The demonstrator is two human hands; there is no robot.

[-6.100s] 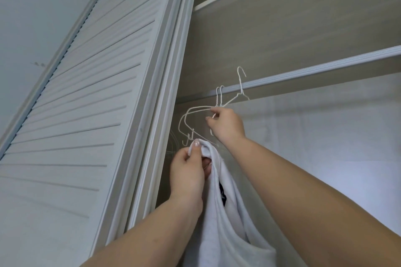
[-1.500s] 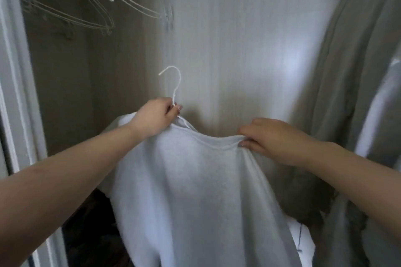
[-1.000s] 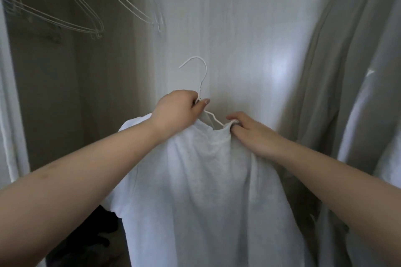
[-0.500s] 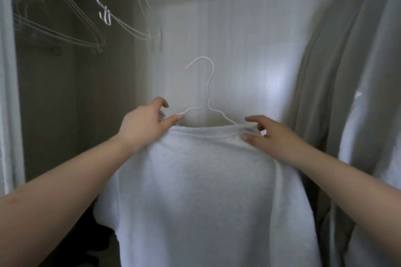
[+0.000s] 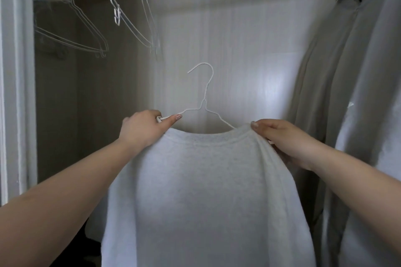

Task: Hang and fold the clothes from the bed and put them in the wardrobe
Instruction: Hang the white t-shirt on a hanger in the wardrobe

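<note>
A light grey sweatshirt hangs on a white wire hanger that I hold up inside the wardrobe. The hanger's hook stands free in the air, below the rail. My left hand grips the hanger's left arm together with the shirt's left shoulder. My right hand pinches the collar and right shoulder of the sweatshirt over the hanger's right arm, which is hidden under the fabric.
Several empty white wire hangers hang at the upper left of the wardrobe. Pale garments hang along the right side. The white door frame stands at the far left. The wardrobe's back panel lies behind the hanger.
The sweatshirt's neckline has been spread wider over the hanger. My right hand moved right along the collar to the shoulder, my left hand shifted slightly outward.
</note>
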